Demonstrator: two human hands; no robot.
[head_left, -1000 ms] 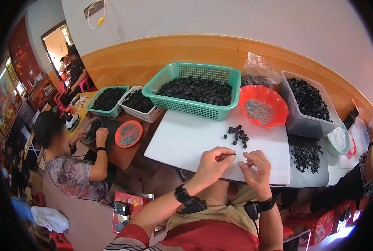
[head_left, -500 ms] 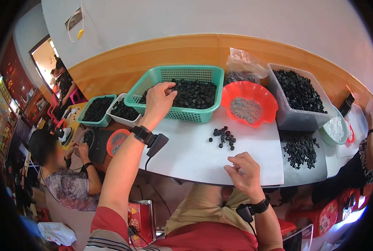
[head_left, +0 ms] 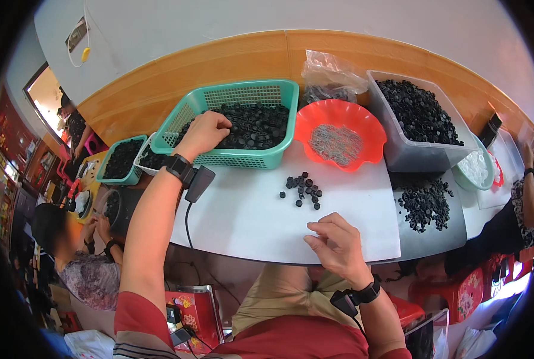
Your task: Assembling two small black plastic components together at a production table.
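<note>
Left hand [head_left: 203, 134] at one large basket [head_left: 252, 159], right hand [head_left: 338, 244] over one sheet [head_left: 243, 221]

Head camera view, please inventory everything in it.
Large basket: one, green, centre back
Smaller baskets: two, green, white, further left
White sheet: one, white, centre
Loose pieces: dozen-plus, black, on white sheet
Wavy dish: one, red, right of large basket
Pins: uncounted, grey, in wavy dish
Bag: one, clear, behind wavy dish
Tub: one, translucent, right of bag
Black parts: uncounted, black, in large basket and tub
Dark pile: uncounted, black, before tub
Bowl: one, pale green, right of tub
Stool: at least one, red, lower right
Co-worker: one, patterned top, left
Other people: at least two, right edge, left background
Wristbands: two, black, one per wrist
Left hand: one, bare, at large basket
Right hand: one, bare, above white sheet
</note>
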